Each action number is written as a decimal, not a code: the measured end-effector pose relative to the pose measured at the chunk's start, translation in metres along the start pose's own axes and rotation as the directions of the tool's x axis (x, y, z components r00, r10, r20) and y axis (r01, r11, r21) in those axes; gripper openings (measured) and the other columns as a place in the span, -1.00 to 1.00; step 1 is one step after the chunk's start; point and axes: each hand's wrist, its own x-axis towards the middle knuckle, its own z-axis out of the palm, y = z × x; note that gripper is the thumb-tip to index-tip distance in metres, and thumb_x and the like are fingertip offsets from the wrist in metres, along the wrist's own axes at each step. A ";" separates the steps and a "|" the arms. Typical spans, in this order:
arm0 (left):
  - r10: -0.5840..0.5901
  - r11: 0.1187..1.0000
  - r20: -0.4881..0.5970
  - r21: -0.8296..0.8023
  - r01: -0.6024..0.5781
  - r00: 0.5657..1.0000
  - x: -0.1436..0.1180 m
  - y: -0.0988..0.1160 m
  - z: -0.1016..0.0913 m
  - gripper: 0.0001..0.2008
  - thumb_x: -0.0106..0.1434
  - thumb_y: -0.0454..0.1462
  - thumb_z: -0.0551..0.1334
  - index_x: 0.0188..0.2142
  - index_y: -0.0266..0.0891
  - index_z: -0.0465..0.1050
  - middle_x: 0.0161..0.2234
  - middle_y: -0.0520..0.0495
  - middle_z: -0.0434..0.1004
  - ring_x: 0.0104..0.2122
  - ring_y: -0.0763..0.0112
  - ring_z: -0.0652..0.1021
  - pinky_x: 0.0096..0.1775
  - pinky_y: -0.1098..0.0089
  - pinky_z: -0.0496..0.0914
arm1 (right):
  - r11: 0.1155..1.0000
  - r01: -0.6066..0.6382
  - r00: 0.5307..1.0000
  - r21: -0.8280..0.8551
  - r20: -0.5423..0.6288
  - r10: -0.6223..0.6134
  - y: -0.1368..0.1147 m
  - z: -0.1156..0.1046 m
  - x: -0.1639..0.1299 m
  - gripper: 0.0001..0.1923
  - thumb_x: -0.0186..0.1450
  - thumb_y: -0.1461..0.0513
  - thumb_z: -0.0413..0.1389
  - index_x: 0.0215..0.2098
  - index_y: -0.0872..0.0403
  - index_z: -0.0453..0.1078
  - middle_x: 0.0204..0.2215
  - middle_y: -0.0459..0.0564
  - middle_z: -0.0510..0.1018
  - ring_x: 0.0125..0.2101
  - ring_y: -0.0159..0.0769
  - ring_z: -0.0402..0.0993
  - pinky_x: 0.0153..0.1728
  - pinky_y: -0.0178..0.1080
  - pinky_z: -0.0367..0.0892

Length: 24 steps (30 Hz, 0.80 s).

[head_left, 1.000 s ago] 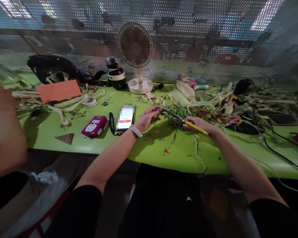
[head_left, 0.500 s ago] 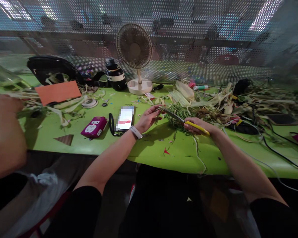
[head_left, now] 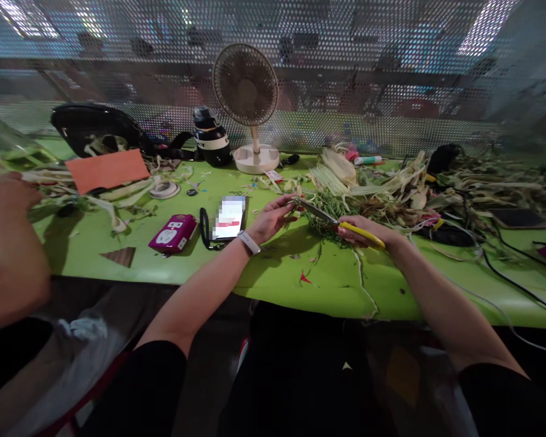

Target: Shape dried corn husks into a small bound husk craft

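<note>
Yellow-handled scissors (head_left: 359,233) are in my right hand (head_left: 364,229), their blades pointing left and slightly away from me. The blade tips reach the fingertips of my left hand (head_left: 273,217), which are pinched together. Whatever small piece those fingers hold is too tiny to make out. A white band circles my left wrist. Beneath and behind the blades lies a heap of thin green stems (head_left: 323,212), with pale dry husks (head_left: 339,170) beyond it.
A fan (head_left: 246,85) and a black bottle (head_left: 213,142) stand at the back. Left of my hand lie a lit phone (head_left: 230,217) and a purple packet (head_left: 173,233). Cables (head_left: 509,267) cross the right side. Another person's arm (head_left: 9,255) rests at far left.
Almost nothing differs. Both hands and the scissors keep nearly the same position.
</note>
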 end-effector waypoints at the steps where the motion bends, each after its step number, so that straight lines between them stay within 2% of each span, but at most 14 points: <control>1: -0.002 1.000 0.000 -0.003 0.002 1.000 0.000 0.000 0.000 -0.77 0.11 -0.37 0.39 -0.21 -0.16 0.61 -0.15 -0.03 0.65 -0.22 0.41 0.62 -0.27 0.47 0.49 | 1.000 -0.007 1.000 0.010 0.006 0.007 0.000 0.000 0.000 -0.38 0.05 -0.28 0.19 -0.42 0.05 0.18 -0.64 -0.23 0.24 -0.69 -0.55 0.11 -0.70 -0.38 0.06; 6: -0.021 1.000 0.005 -0.018 0.021 1.000 -0.001 0.001 0.001 -0.77 0.09 -0.40 0.38 -0.23 -0.15 0.61 -0.16 -0.02 0.65 -0.23 0.41 0.62 -0.27 0.45 0.49 | 0.999 -0.010 1.000 0.036 0.019 0.009 0.002 0.000 0.001 -0.38 0.04 -0.27 0.22 -0.40 0.06 0.19 -0.64 -0.24 0.25 -0.70 -0.55 0.12 -0.72 -0.39 0.08; 16: -0.025 1.000 0.014 0.004 0.025 1.000 -0.002 0.000 0.000 -0.79 0.12 -0.40 0.36 -0.22 -0.17 0.61 -0.10 -0.04 0.64 -0.22 0.42 0.61 -0.24 0.42 0.46 | 0.996 -0.015 0.998 0.093 0.054 0.010 0.008 -0.001 0.001 -0.45 0.09 -0.19 0.24 -0.40 0.04 0.19 -0.68 -0.28 0.21 -0.74 -0.58 0.04 -0.75 -0.42 -0.04; 20: -0.019 1.000 -0.006 0.000 0.020 1.000 0.000 0.001 0.000 -0.76 0.07 -0.42 0.38 -0.23 -0.18 0.60 -0.12 -0.04 0.65 -0.23 0.45 0.60 -0.26 0.45 0.46 | 0.999 0.000 0.999 0.052 0.051 -0.003 0.004 0.002 0.000 -0.47 0.08 -0.16 0.27 -0.40 0.05 0.21 -0.67 -0.29 0.18 -0.71 -0.58 0.03 -0.72 -0.40 -0.04; 24: -0.064 0.998 -0.087 -0.006 0.064 0.994 0.003 0.003 0.001 -0.79 0.12 -0.41 0.33 -0.23 -0.20 0.58 -0.22 -0.03 0.67 -0.29 0.48 0.62 -0.39 0.54 0.42 | 0.994 0.071 0.997 -0.084 0.043 -0.068 0.004 0.001 0.002 -0.47 0.03 -0.15 0.30 -0.48 0.06 0.23 -0.63 -0.25 0.23 -0.63 -0.54 0.07 -0.61 -0.38 0.01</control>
